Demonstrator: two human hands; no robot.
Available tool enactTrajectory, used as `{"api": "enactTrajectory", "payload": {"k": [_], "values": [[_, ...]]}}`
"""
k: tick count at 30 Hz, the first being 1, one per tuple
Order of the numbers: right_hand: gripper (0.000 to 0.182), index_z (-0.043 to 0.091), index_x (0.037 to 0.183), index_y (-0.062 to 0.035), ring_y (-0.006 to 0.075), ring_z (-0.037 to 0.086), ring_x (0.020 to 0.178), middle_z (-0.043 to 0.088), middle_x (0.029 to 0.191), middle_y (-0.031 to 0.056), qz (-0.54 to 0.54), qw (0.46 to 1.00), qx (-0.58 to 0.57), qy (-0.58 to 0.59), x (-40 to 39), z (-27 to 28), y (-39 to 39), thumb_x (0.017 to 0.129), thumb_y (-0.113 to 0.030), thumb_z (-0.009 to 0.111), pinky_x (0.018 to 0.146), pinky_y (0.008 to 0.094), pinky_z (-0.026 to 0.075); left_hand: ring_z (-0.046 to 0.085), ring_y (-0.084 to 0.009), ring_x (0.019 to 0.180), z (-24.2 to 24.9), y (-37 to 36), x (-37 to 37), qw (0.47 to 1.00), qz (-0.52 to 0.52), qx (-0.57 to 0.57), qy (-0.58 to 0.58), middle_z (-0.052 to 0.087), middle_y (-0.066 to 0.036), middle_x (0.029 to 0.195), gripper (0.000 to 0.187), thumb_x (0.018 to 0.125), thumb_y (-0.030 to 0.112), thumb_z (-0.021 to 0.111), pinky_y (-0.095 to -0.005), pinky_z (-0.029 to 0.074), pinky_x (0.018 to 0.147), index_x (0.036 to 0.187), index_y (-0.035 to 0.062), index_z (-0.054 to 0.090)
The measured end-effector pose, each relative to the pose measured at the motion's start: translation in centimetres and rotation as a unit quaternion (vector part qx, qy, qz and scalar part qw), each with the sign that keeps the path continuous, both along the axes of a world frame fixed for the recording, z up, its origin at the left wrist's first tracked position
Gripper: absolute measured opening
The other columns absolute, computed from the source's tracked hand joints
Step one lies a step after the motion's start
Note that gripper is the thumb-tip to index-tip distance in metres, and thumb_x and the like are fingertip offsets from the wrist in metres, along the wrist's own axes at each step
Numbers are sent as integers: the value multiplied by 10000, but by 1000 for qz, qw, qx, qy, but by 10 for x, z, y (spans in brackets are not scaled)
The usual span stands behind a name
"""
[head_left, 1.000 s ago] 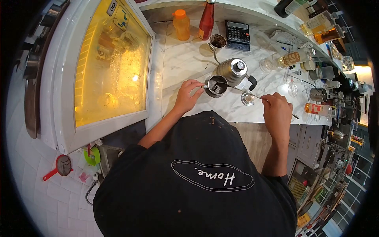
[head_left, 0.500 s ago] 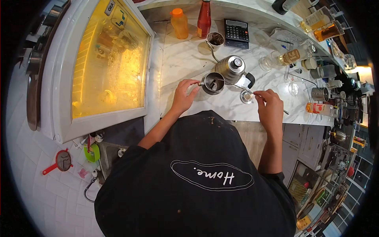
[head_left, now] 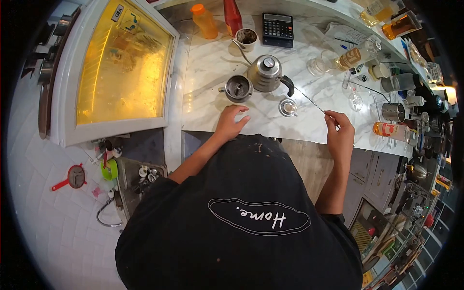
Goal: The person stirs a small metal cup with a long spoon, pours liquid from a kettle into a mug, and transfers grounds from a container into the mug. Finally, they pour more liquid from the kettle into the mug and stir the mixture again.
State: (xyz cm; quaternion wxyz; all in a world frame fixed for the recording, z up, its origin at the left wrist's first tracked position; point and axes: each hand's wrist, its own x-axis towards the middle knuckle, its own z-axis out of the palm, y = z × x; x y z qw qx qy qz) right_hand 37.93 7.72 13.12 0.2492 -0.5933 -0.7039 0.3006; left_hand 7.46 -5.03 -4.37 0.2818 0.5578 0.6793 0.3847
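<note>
My right hand (head_left: pixel 340 128) pinches the end of a thin, twisted metal bar spoon (head_left: pixel 309 99). Its far end reaches toward the black handle of a steel gooseneck kettle (head_left: pixel 265 77). Below the metal cup (head_left: pixel 245 98), which has dark contents, my left hand (head_left: pixel 232 123) hovers with thumb and fingers apart, holding nothing. The cup stands on the marble counter (head_left: pixel 205 108), left of the kettle. Between my hands sits a small round glass or metal vessel (head_left: pixel 288 107); its contents are too small to make out.
A tub with dark residue (head_left: pixel 246 39), a calculator (head_left: pixel 278 30), an orange bottle (head_left: pixel 205 21) and a red bottle (head_left: pixel 233 17) line the back. Several bottles and glasses crowd the right, among them a labelled bottle (head_left: pixel 355 58). A lit fridge door (head_left: pixel 123 67) borders the left.
My left hand has let go of the metal cup and drawn back toward me. My right hand has moved slightly right, taking the bar spoon out of the cup.
</note>
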Motion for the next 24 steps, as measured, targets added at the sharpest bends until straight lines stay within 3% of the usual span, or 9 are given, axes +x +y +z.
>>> {"api": "enactTrajectory", "payload": {"k": [3, 7, 16, 24], "values": [[143, 759, 1034, -23, 234, 658, 778, 661, 857, 127, 12, 1000, -10, 5, 30, -7, 8, 945, -96, 676, 738, 342, 504, 599, -321, 1131, 2, 26, 35, 997, -66, -10, 39, 667, -116, 1186, 414, 851, 248, 795, -419, 459, 1001, 1216, 94, 677], [147, 759, 1038, -24, 238, 664, 781, 663, 861, 130, 14, 999, -33, -3, 65, -12, 18, 947, -98, 670, 743, 345, 508, 537, -329, 1228, -5, 52, 81, 992, -75, 13, 99, 633, -102, 1294, 558, 781, 272, 846, -450, 424, 1041, 1282, 127, 645], [157, 763, 1053, -36, 262, 670, 783, 677, 881, 143, 38, 997, -56, -21, 122, -36, 37, 941, -102, 675, 745, 366, 516, 493, -304, 1300, -8, 95, 124, 990, -64, 0, 129, 629, -56, 1332, 796, 651, 222, 908, -504, 413, 1018, 1373, 199, 572], [148, 760, 1044, -39, 284, 673, 790, 671, 873, 152, 66, 995, -69, -31, 147, -46, 50, 930, -102, 691, 743, 382, 516, 524, -303, 1244, -9, 103, 134, 984, -49, -11, 171, 649, -53, 1259, 698, 663, 197, 890, -486, 415, 1013, 1309, 199, 623]]}}
